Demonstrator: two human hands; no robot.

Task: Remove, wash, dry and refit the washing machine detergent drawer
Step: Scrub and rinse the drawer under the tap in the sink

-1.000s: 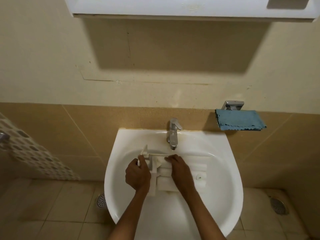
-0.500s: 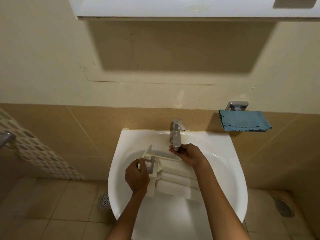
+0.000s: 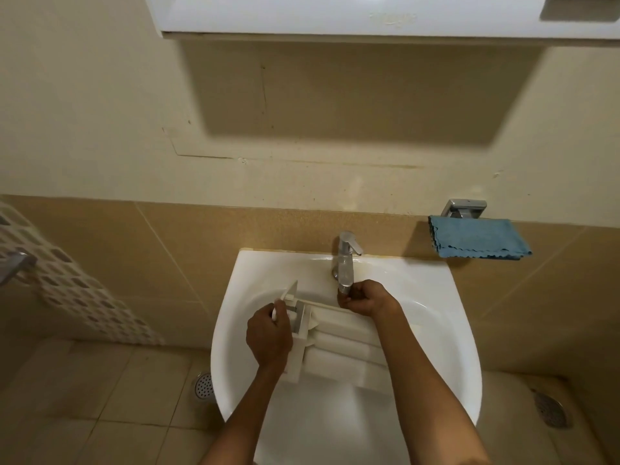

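Observation:
The white detergent drawer (image 3: pixel 339 347) lies across the bowl of the white sink (image 3: pixel 443 330), its front panel at the left end. My left hand (image 3: pixel 270 335) grips that front end. My right hand (image 3: pixel 364 298) is up at the tip of the chrome tap (image 3: pixel 345 263), fingers curled at the spout's end, just above the drawer's far edge. Whether the fingers hold the spout tip or only touch it is hard to tell. No water stream is visible.
A blue cloth (image 3: pixel 478 241) hangs on a chrome holder (image 3: pixel 464 208) on the wall right of the sink. A white cabinet (image 3: pixel 369 15) sits overhead. A perforated white basket (image 3: pixel 77 290) is at the left. Floor drains (image 3: pixel 204 385) lie in the tiled floor.
My right hand left the drawer's compartments and moved up to the tap's spout. My left hand kept its grip on the drawer's front end.

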